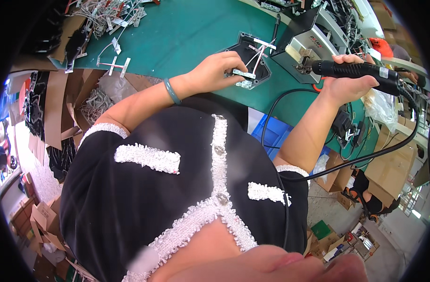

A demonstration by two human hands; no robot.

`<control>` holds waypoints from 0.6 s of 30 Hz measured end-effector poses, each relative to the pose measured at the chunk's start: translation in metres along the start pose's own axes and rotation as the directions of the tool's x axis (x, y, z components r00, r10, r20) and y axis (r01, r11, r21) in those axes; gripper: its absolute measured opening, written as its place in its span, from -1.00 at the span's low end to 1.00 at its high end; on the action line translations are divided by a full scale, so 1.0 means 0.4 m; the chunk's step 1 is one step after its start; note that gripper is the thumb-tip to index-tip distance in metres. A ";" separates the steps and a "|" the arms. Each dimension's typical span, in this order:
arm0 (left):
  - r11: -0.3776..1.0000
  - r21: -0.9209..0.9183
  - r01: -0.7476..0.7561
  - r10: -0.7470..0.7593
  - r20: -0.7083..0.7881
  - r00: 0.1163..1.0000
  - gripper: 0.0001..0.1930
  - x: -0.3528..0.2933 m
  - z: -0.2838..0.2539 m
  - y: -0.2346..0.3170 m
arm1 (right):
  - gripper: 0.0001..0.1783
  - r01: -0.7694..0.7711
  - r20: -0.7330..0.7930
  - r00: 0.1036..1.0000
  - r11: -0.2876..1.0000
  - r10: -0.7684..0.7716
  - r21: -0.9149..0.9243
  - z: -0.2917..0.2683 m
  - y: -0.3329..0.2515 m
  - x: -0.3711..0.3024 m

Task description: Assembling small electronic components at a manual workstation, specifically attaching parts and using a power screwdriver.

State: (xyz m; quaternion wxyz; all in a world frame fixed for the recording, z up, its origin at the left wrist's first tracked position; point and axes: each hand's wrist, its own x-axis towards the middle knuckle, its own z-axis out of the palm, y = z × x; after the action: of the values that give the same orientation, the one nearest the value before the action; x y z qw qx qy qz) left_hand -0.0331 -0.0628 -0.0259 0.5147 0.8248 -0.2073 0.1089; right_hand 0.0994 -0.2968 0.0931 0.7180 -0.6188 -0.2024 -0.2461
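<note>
My left hand (214, 73) is closed in a pinch on a small white LED board (243, 74) at the near side of a black plastic housing (245, 50). White and red wires run from that board to another small white strip (265, 43) across the housing's right part. A black electric screwdriver (349, 70) lies in my right hand (342, 88), the fingers wrapped round it from behind. Its tip points left, at the metal front of a grey screw feeder (299, 37); whether the tip touches a screw is too small to tell.
A green table mat (177, 28) lies under the work. Wired strips (109, 16) are heaped at the back left, with loose ones (116, 66) nearer. The screwdriver's black cable (365, 157) loops past my right arm. A blue bin (271, 131) sits below the table edge. Cardboard boxes (55, 108) stand left.
</note>
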 end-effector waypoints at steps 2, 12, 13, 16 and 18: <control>0.999 -0.016 0.038 -0.039 -0.013 0.999 -0.81 -0.004 -0.009 0.002 | 0.01 -0.061 0.039 0.997 0.998 0.061 -0.002 0.011 -0.016 -0.019; 0.997 -0.061 0.051 -0.048 0.043 0.998 -0.77 -0.017 -0.019 -0.036 | 0.02 -0.168 0.255 0.964 0.915 0.074 0.368 0.163 -0.014 -0.206; 0.994 -0.087 0.070 -0.067 0.044 0.997 -0.77 -0.016 -0.017 -0.034 | 0.02 -0.193 0.277 0.956 0.913 0.093 0.359 0.176 -0.012 -0.211; 0.990 -0.106 0.097 -0.093 0.039 0.995 -0.78 -0.018 -0.014 -0.032 | 0.02 -0.246 0.324 0.937 0.907 0.132 0.341 0.210 -0.013 -0.221; 0.989 -0.104 0.103 -0.100 0.035 0.994 -0.78 -0.019 -0.013 -0.033 | 0.00 -0.208 0.316 0.942 0.932 0.109 0.298 0.221 -0.013 -0.228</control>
State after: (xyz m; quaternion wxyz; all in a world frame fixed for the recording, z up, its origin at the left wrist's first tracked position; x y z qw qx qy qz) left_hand -0.0337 -0.0513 -0.0372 0.5592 0.8074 -0.1783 0.0594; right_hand 0.0250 -0.2008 0.0562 0.7901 -0.5350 -0.2940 -0.0548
